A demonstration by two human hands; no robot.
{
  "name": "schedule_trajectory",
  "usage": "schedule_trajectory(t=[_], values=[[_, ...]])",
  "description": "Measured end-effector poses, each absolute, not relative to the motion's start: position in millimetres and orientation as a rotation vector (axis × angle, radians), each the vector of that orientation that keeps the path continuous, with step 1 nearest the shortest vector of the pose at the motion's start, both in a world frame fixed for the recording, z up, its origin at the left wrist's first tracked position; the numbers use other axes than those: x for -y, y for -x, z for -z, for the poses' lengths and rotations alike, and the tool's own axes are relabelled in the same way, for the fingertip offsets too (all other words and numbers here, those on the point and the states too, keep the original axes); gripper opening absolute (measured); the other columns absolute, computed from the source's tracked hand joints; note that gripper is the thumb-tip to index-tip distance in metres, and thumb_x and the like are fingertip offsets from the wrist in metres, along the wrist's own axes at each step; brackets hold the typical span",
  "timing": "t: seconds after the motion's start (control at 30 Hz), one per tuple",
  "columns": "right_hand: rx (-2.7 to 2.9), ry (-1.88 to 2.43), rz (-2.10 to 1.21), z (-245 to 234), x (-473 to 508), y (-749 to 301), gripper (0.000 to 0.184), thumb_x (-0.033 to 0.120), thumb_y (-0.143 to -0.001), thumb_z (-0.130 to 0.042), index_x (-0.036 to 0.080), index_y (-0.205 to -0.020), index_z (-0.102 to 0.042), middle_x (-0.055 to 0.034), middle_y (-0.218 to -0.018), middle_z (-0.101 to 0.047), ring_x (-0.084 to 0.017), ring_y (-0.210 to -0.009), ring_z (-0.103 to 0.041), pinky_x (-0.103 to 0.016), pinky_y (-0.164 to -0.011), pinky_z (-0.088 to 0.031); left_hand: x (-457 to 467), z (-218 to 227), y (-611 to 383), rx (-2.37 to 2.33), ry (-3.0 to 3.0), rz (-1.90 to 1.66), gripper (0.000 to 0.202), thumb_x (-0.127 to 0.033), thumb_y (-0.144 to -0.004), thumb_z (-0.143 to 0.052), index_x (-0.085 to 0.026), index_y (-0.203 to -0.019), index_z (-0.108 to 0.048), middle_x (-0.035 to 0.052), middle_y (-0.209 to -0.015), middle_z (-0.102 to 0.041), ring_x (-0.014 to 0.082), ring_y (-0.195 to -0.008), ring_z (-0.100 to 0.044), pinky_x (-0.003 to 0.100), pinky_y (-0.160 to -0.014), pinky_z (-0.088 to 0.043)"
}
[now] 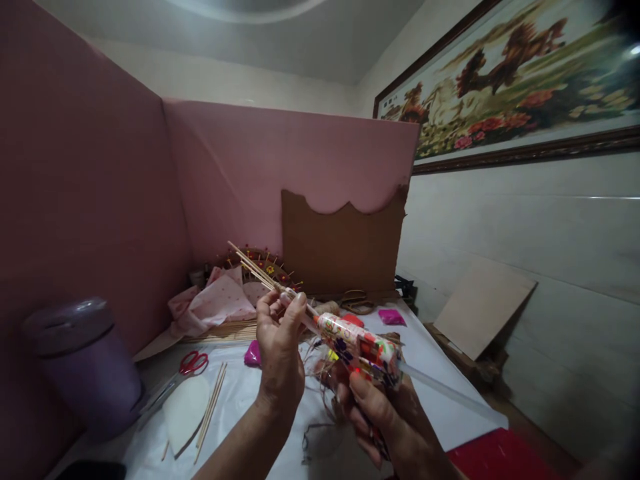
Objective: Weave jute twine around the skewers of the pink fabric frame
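Observation:
My left hand is closed around a bundle of thin wooden sticks, pinched between thumb and fingers, their free ends slanting up to the left. Wrapped round the handle of a flower-patterned glue gun is my right hand. The gun's front end points at the sticks beside my left thumb; whether it touches them I cannot tell. A translucent glue stick juts from the gun's back, and a small red light glows near my right thumb. Tangled string-like strands hang behind the gun, partly hidden.
Red-handled scissors, a white leaf-shaped piece and loose sticks lie at left, near a purple canister. Behind are pink cloth, brown cardboard and a pink packet. Pink panels stand at the back and left.

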State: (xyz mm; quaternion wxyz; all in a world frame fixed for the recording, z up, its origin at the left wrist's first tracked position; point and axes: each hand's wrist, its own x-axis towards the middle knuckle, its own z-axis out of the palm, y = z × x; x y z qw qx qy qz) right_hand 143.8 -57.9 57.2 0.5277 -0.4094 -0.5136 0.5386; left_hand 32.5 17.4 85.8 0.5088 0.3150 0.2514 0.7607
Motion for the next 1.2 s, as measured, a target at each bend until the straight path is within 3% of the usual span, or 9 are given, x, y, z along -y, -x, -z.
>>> schedule_trajectory(t=[0.23,0.43,1.03,1.2], values=[[1.280,0.949,-1.231,-60.3,54.8,-140.0,0.050,0.062,-0.079,-0.054,0.013,-0.069,-0.055,0.0049,-0.051,-0.037,-0.004,-0.041,-0.033,-0.016,-0.035,-0.029,-17.6,-82.8,-33.8,-0.596,-0.791,-1.822,0.038,-0.030,-0.069,-0.072,-0.023,-0.096,-0.047,-0.0023,-0.084,-0.053,0.0097,-0.070,-0.053,0.022,-0.061,-0.045],[1.249,0.907,-1.250,-58.5,52.2,-139.1,0.048,0.061,-0.078,-0.056,0.013,-0.073,-0.057,0.0020,-0.059,-0.045,-0.003,-0.041,-0.035,-0.014,-0.034,-0.030,-18.2,-80.3,-35.6,-0.618,-0.764,-1.832,0.040,-0.030,-0.068,-0.074,-0.022,-0.097,-0.048,-0.0018,-0.084,-0.054,0.0104,-0.072,-0.054,0.022,-0.061,-0.045],[1.257,0.983,-1.247,-55.8,49.0,-140.9,0.050,0.063,-0.076,-0.056,0.014,-0.068,-0.056,0.0060,-0.047,-0.035,-0.004,-0.040,-0.035,-0.015,-0.035,-0.030,-19.2,-77.5,-36.8,-0.625,-0.744,-1.808,0.036,-0.033,-0.068,-0.072,-0.021,-0.092,-0.048,-0.0027,-0.080,-0.052,0.0082,-0.064,-0.051,0.020,-0.056,-0.043],[1.244,1.014,-1.228,-55.5,49.4,-140.9,0.053,0.065,-0.075,-0.056,0.013,-0.066,-0.056,0.0024,-0.053,-0.045,-0.003,-0.038,-0.035,-0.015,-0.034,-0.030,-18.6,-78.3,-36.8,-0.635,-0.743,-1.805,0.035,-0.034,-0.069,-0.072,-0.020,-0.092,-0.049,-0.0026,-0.080,-0.052,0.0082,-0.064,-0.051,0.020,-0.056,-0.043]])
